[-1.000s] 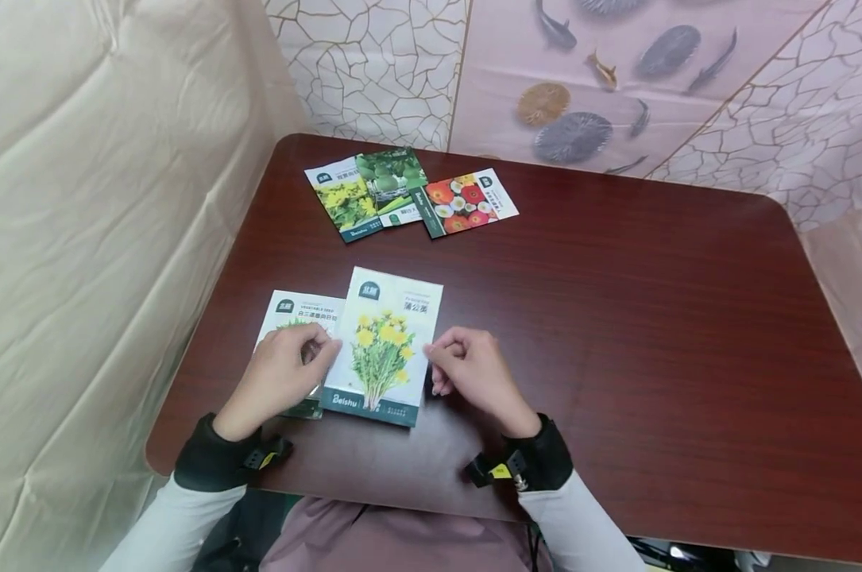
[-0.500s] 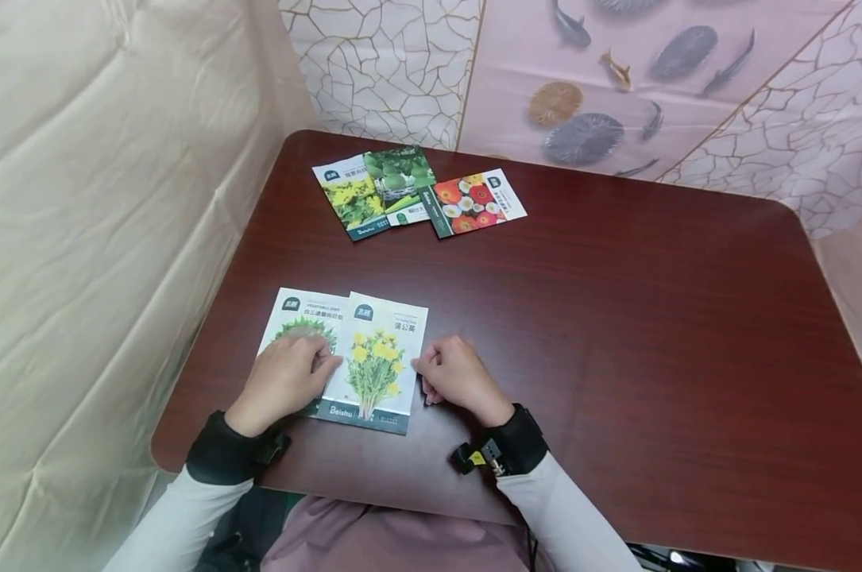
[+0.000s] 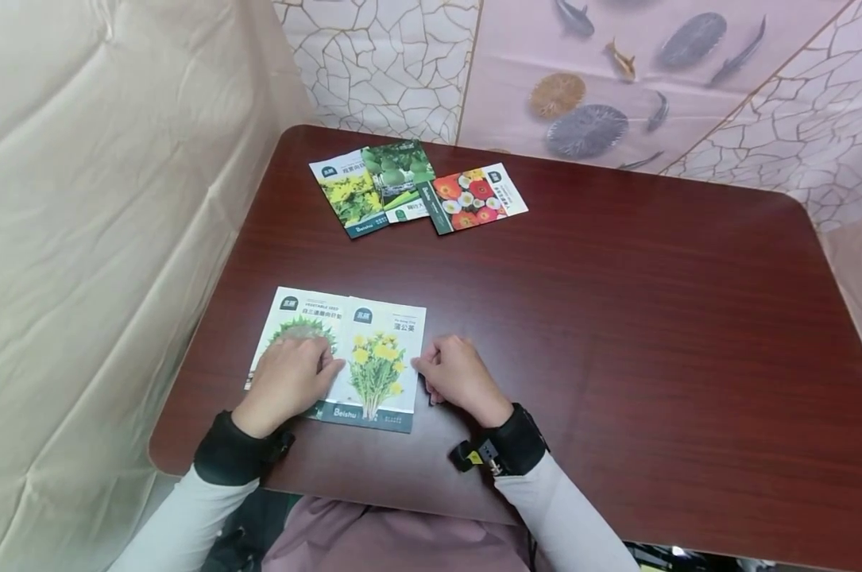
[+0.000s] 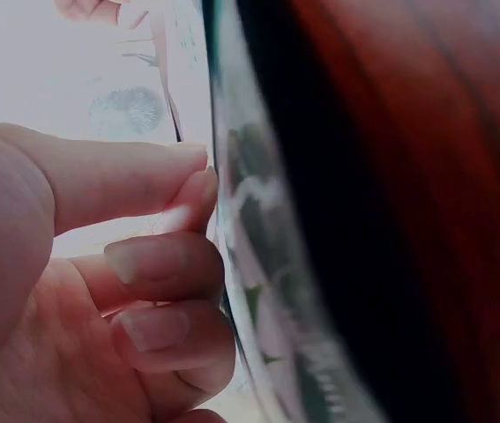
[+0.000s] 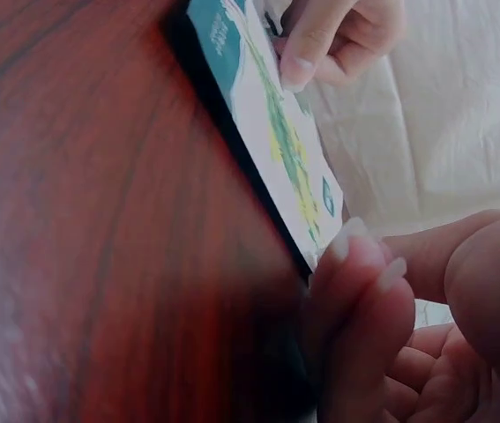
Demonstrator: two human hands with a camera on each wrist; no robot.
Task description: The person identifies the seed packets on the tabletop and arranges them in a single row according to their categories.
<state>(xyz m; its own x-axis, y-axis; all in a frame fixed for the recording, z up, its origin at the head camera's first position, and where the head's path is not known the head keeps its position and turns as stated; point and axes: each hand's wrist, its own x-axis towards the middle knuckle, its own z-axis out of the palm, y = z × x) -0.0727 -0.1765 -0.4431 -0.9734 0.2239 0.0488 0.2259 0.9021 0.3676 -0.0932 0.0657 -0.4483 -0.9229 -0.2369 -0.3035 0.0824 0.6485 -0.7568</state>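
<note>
The thin white rectangular seed packet with yellow dandelions (image 3: 373,381) lies towards the near edge of the dark red-brown wood-grain table surface (image 3: 652,334), on the left half. It should be very light and springy like stiff paper, likely to bow if squeezed from both sides; its smooth face would probably slide easily over the wood, and its corners could crease. The side edges look the best hold — a light thumb-and-finger pinch about midway, clear of the corners.

That is roughly where it is held now: the left hand (image 3: 291,377) pinches its left edge and the right hand (image 3: 462,377) its right, thumbs facing each other, other fingers curled in. The left hand's back covers part of the white rectangular seed packet with a spiky green plant (image 3: 295,314), which sits alongside, nearer the surface's left edge; whether the two overlap at the seam is hard to tell. Both forearms come in over the near edge, angled towards each other, the right wrist low — whether it touches the wood cannot be told
</note>
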